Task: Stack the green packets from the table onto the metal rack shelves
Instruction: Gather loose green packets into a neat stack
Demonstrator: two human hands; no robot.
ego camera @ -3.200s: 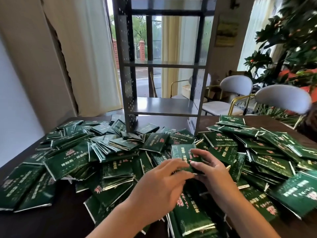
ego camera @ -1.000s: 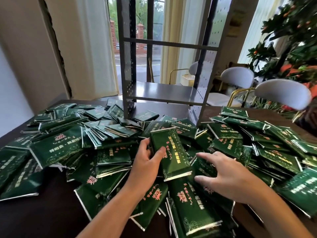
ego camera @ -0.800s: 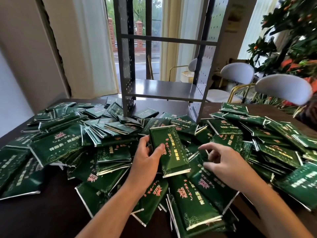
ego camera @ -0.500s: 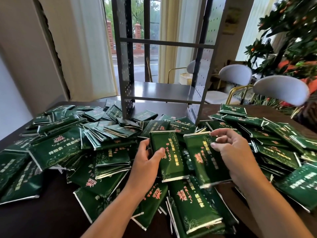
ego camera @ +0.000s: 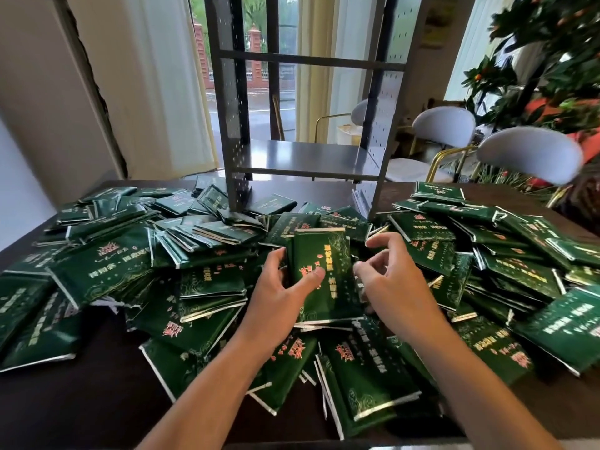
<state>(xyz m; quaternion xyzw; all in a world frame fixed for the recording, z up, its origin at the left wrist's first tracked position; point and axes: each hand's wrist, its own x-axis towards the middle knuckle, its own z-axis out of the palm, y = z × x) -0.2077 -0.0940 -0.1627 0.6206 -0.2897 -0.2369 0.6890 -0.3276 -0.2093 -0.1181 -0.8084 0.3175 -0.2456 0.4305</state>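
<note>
Slippage threatens: left hand grips the small stack of packets by thumb alone; right hand hovers loosely curled, empty, so glossy packets may fan apart.

Your left hand covered the left edge of the held packets, so how many lay under the top one could not be told. Your right hand hid whatever its curled fingers touched. The metal rack ran off the top edge, upper shelves unseen. At the right edge the plant and the nearer chair were smeared with blur. Print on the far packets was too small to read.
</note>
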